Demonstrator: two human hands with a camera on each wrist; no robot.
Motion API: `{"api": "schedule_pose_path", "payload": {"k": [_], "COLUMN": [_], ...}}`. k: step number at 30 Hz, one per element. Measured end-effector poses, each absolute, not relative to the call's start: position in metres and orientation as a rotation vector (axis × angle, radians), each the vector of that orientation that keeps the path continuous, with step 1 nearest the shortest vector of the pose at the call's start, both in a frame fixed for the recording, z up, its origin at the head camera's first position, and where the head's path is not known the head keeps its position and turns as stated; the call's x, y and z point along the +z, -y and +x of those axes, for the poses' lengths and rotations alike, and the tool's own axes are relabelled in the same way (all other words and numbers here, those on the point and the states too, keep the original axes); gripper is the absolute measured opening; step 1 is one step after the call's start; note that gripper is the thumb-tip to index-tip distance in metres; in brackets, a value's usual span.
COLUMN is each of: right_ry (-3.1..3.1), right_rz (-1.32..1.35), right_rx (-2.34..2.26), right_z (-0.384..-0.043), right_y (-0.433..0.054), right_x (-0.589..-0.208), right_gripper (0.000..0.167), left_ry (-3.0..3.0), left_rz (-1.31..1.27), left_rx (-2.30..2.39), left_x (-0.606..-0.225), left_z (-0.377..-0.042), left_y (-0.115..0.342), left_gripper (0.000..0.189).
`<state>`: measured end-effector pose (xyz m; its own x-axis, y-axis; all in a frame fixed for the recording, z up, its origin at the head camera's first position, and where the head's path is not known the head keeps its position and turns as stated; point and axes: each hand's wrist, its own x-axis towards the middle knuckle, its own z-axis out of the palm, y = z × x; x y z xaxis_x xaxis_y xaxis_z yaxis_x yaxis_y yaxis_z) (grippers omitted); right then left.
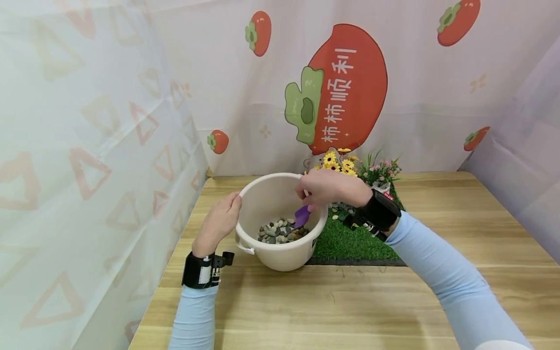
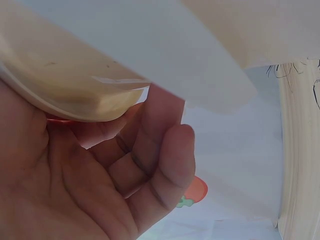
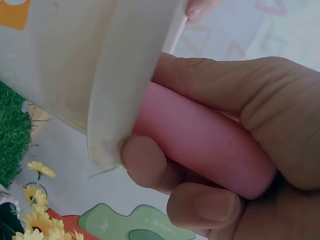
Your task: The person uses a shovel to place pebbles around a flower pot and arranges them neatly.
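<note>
From the head view, a cream bucket (image 1: 280, 228) stands on the wooden table (image 1: 350, 306), near the left side, with a heap of pebbles (image 1: 280, 232) in its bottom. The left hand (image 1: 218, 221) grips the bucket's left rim, thumb over the edge. The right hand (image 1: 332, 187) hovers over the far right rim, its fingers wrapped round a purple scoop (image 1: 302, 216) whose blade dips down into the pebbles. Just right of the bucket lies a grass mat (image 1: 350, 243) with yellow flowers (image 1: 339, 163) at its far edge. The left wrist view shows the curled fingers (image 2: 165, 165) beneath the bucket's rim (image 2: 65, 85). The right wrist view shows the fingers (image 3: 210, 200) clamped round the scoop's pink handle (image 3: 200, 140), just beside the bucket wall (image 3: 115, 75).
</note>
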<state>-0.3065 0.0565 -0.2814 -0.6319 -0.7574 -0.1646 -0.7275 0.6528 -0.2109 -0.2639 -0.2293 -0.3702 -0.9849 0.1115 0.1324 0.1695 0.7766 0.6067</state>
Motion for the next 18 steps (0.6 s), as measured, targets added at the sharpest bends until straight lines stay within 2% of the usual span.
{"api": "schedule_pose_path", "payload": {"k": [18], "right_ry": [-2.653], "right_rz": [-1.263], "right_rx": [-0.177], "right_z": [-0.3117], "right_y": [-0.0514], "right_x": [-0.2862], "right_gripper": [0.008], "left_ry": [2.883], "left_rz": [-0.22], "left_rx": [-0.971], "left_x": [-0.3704], "left_z": [-0.265], "left_y": [0.2279], "left_gripper": [0.047]}}
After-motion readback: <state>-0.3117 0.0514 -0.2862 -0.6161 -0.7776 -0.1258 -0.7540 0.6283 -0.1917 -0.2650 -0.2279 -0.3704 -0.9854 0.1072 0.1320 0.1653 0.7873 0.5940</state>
